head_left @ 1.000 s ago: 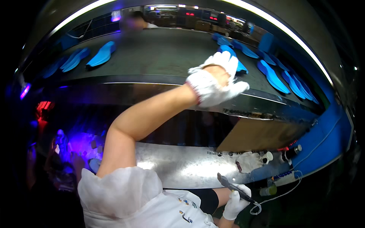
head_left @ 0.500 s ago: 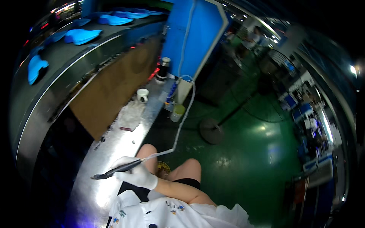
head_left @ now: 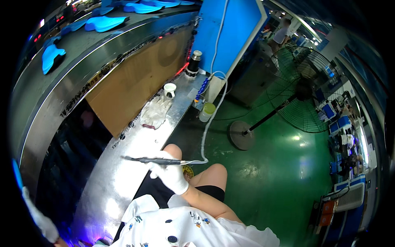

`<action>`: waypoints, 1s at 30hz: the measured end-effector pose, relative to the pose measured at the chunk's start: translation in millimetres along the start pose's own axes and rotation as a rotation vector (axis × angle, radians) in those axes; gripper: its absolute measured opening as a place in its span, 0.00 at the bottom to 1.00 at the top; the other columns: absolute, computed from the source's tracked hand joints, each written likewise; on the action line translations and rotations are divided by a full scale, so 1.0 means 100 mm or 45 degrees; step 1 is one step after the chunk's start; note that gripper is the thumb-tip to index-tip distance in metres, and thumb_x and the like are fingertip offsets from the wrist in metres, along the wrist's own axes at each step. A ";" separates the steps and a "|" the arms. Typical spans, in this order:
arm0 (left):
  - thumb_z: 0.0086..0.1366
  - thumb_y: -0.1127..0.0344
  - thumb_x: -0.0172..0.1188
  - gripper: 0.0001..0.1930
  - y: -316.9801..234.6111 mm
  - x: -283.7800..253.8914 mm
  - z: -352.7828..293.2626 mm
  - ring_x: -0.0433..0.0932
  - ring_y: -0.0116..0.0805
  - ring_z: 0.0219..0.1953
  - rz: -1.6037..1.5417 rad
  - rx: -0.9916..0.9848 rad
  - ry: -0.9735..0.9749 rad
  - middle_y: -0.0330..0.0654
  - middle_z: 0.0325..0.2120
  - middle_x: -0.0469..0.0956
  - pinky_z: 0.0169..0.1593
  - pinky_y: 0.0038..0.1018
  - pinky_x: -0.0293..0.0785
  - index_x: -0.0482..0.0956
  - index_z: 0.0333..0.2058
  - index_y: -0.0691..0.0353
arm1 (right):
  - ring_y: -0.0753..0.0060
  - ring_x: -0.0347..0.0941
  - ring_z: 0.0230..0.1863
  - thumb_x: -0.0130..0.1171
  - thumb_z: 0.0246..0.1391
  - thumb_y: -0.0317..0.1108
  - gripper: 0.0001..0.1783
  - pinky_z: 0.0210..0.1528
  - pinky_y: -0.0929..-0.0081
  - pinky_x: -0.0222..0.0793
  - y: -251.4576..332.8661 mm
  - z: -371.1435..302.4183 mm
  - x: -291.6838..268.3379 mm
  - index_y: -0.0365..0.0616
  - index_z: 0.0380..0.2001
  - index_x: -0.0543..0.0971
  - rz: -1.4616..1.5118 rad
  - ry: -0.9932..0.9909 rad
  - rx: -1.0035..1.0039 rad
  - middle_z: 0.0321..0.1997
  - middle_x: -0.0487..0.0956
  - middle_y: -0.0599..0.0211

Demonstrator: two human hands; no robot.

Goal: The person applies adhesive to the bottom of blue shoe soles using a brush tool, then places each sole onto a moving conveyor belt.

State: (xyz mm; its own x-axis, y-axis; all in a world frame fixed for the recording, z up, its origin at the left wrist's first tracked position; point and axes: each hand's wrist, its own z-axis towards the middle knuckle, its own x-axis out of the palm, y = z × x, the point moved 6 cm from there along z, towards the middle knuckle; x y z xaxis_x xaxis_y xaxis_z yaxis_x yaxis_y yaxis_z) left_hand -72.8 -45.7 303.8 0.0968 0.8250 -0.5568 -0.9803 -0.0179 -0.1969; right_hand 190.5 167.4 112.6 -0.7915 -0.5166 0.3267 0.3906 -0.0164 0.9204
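My right hand (head_left: 172, 177), in a white glove, is closed around a black pen-shaped tool (head_left: 158, 161) with a pale hose (head_left: 205, 136) running from its back end. The tool's thin tip points left, over the shiny metal bench top. At the far left rim, my white-gloved left hand (head_left: 41, 220) reaches up with its fingers at a blue piece (head_left: 17, 173), of which only a narrow strip shows; the fingers appear to grip it. Several blue sole-shaped pieces (head_left: 106, 24) lie on the dark conveyor belt (head_left: 31, 96) at the upper left.
On the metal bench (head_left: 103, 175) lie white gloves (head_left: 155, 112), beside a white cup (head_left: 169, 89) and a dark flask (head_left: 193, 64). A cardboard sheet (head_left: 140, 78) leans along the conveyor. A tub (head_left: 207, 112) and a standing fan (head_left: 242, 135) are to the right.
My left hand has come into view at the lower left with a blue piece. My right hand and the tool have shifted right, and the tool lies more level. The whole view has shifted.
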 end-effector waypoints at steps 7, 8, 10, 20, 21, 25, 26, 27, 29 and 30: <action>0.58 0.71 0.66 0.08 -0.61 1.40 -1.25 0.79 0.50 0.46 -0.296 0.049 0.327 0.53 0.43 0.78 0.51 0.37 0.77 0.78 0.35 0.66 | 0.83 0.75 0.25 0.64 0.56 0.21 0.13 0.29 0.86 0.72 -0.08 0.05 -0.22 0.35 0.45 0.78 -0.144 -0.231 0.117 0.33 0.82 0.67; 0.57 0.72 0.68 0.10 -0.55 1.45 -1.44 0.79 0.50 0.47 -0.273 -0.022 0.355 0.53 0.44 0.78 0.51 0.37 0.77 0.77 0.35 0.65 | 0.83 0.75 0.25 0.64 0.56 0.21 0.12 0.29 0.85 0.72 -0.11 0.11 -0.14 0.36 0.44 0.78 -0.173 -0.202 0.054 0.33 0.81 0.67; 0.47 0.74 0.75 0.15 -0.34 1.91 -1.77 0.77 0.55 0.50 -0.543 -0.215 0.507 0.57 0.45 0.76 0.54 0.39 0.75 0.73 0.28 0.62 | 0.83 0.74 0.26 0.64 0.56 0.22 0.10 0.29 0.84 0.71 -0.12 0.18 -0.22 0.36 0.42 0.79 -0.232 -0.275 0.059 0.32 0.81 0.68; 0.65 0.29 0.44 0.41 0.33 2.83 -2.10 0.76 0.45 0.37 -1.942 -2.367 0.290 0.54 0.55 0.72 0.37 0.33 0.73 0.71 0.60 0.60 | 0.80 0.74 0.29 0.60 0.60 0.27 0.11 0.34 0.81 0.71 -0.45 0.30 -0.27 0.34 0.44 0.77 -0.223 -0.351 0.174 0.32 0.80 0.66; 0.62 0.23 0.39 0.46 0.30 3.04 -2.27 0.73 0.42 0.33 -2.151 -2.451 0.468 0.54 0.54 0.73 0.33 0.32 0.70 0.71 0.59 0.59 | 0.80 0.74 0.29 0.60 0.60 0.27 0.11 0.34 0.81 0.71 -0.50 0.31 -0.26 0.34 0.44 0.77 -0.305 -0.322 0.155 0.33 0.80 0.66; 0.60 0.17 0.28 0.53 -0.08 3.29 -2.14 0.74 0.55 0.35 -3.160 -2.373 0.655 0.62 0.53 0.72 0.33 0.39 0.73 0.65 0.63 0.59 | 0.80 0.73 0.28 0.60 0.59 0.25 0.08 0.34 0.81 0.69 -0.70 0.26 -0.17 0.34 0.42 0.78 -0.225 -0.267 0.222 0.28 0.78 0.68; 0.60 0.17 0.25 0.54 -0.13 3.27 -2.13 0.75 0.64 0.42 -3.663 -2.083 0.748 0.66 0.56 0.70 0.37 0.45 0.77 0.61 0.66 0.60 | 0.80 0.73 0.28 0.60 0.58 0.24 0.08 0.34 0.81 0.69 -0.75 0.25 -0.15 0.34 0.41 0.78 -0.220 -0.255 0.273 0.28 0.78 0.69; 0.60 0.17 0.25 0.54 -0.22 3.27 -2.05 0.75 0.64 0.42 -3.672 -2.085 0.763 0.66 0.56 0.70 0.37 0.45 0.77 0.61 0.66 0.60 | 0.80 0.72 0.27 0.61 0.58 0.23 0.08 0.33 0.81 0.69 -0.76 0.24 -0.16 0.34 0.41 0.77 -0.253 -0.241 0.269 0.27 0.77 0.69; 0.60 0.17 0.22 0.55 -0.34 3.28 -1.92 0.73 0.68 0.51 -2.839 -2.577 0.443 0.67 0.58 0.67 0.41 0.48 0.78 0.58 0.68 0.61 | 0.80 0.73 0.28 0.63 0.57 0.25 0.08 0.34 0.81 0.70 -0.86 0.24 -0.23 0.34 0.40 0.79 -0.256 -0.213 0.297 0.28 0.78 0.69; 0.61 0.18 0.20 0.56 -0.48 3.16 -1.69 0.75 0.66 0.50 -2.851 -2.558 0.432 0.66 0.55 0.70 0.40 0.45 0.78 0.60 0.66 0.64 | 0.80 0.73 0.28 0.63 0.57 0.25 0.08 0.34 0.81 0.70 -0.86 0.25 -0.24 0.34 0.40 0.79 -0.258 -0.226 0.302 0.28 0.78 0.69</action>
State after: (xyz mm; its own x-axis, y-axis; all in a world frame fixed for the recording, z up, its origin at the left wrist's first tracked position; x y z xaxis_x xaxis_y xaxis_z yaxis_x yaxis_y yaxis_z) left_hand 33.6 120.4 1.1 0.0502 0.4546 0.8893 0.9847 -0.1714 0.0320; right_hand 164.4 202.7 31.1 -0.9193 -0.3657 0.1453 0.1137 0.1065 0.9878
